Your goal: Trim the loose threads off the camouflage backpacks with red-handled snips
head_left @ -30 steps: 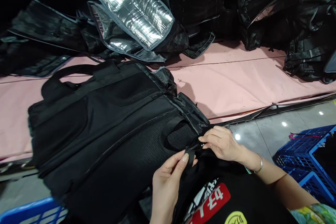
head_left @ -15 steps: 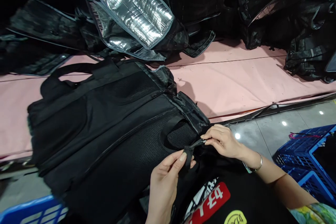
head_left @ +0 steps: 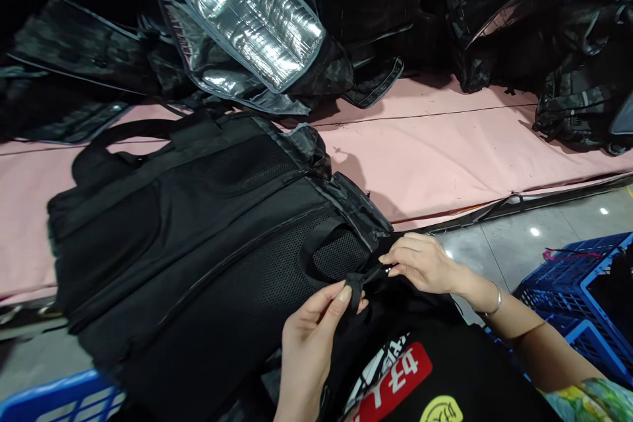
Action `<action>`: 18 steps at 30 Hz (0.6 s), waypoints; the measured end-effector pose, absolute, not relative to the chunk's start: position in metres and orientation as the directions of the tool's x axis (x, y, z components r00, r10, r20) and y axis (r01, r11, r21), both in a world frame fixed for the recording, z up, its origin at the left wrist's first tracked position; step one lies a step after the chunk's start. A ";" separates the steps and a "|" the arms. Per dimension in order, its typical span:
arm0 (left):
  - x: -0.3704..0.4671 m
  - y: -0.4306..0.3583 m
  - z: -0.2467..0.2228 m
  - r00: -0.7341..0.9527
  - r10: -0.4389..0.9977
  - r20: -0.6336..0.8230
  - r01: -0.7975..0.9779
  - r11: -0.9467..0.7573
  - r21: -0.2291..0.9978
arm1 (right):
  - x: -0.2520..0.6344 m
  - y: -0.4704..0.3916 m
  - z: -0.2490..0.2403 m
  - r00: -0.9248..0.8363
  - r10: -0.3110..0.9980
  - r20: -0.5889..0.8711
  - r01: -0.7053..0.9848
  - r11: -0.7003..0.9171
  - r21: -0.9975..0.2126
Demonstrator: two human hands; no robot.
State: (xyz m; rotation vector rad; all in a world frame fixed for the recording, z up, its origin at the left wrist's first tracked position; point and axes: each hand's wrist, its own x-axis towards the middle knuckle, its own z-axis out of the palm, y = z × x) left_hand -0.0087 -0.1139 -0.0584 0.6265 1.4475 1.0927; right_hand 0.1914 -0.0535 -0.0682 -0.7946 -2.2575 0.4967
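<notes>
A large black backpack (head_left: 198, 244) lies with its mesh-padded side up, partly on a pink-covered table (head_left: 425, 145) and partly over its near edge. My left hand (head_left: 316, 330) pinches a black strap (head_left: 354, 282) between thumb and fingers, close to the bag's lower right corner. Just right of it, my right hand (head_left: 420, 264) is closed in a pinch on a thin dark piece joined to that strap; a small shiny bit shows at the fingertips. A strap loop (head_left: 309, 254) stands over the mesh beside my hands.
Dark camouflage bags (head_left: 514, 13) are heaped along the table's far side, one with a silver foil lining (head_left: 262, 20) exposed. Blue plastic crates (head_left: 558, 277) stand on the floor at the right; another blue crate (head_left: 64, 395) is at the lower left.
My right hand stays pinched and has shifted very slightly, with its forearm a little farther right. My left hand keeps its hold on the strap. The view has moved slightly.
</notes>
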 end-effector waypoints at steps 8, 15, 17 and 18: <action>-0.011 -0.111 -0.063 -0.165 0.855 -0.492 -0.227 0.452 0.862 | 0.190 -0.052 -0.069 -0.590 0.665 0.458 0.355 0.723 -0.593; -0.010 -0.109 -0.063 -0.168 0.854 -0.493 -0.233 0.451 0.861 | 0.184 -0.058 -0.069 -0.509 0.747 0.427 0.349 0.633 -0.691; -0.016 -0.110 -0.065 -0.180 0.859 -0.479 -0.202 0.445 0.873 | 0.181 -0.058 -0.070 -0.492 0.778 0.389 0.344 0.585 -0.735; -0.023 -0.111 -0.066 -0.211 0.857 -0.470 -0.179 0.439 0.880 | 0.180 -0.058 -0.072 -0.444 0.824 0.353 0.339 0.519 -0.785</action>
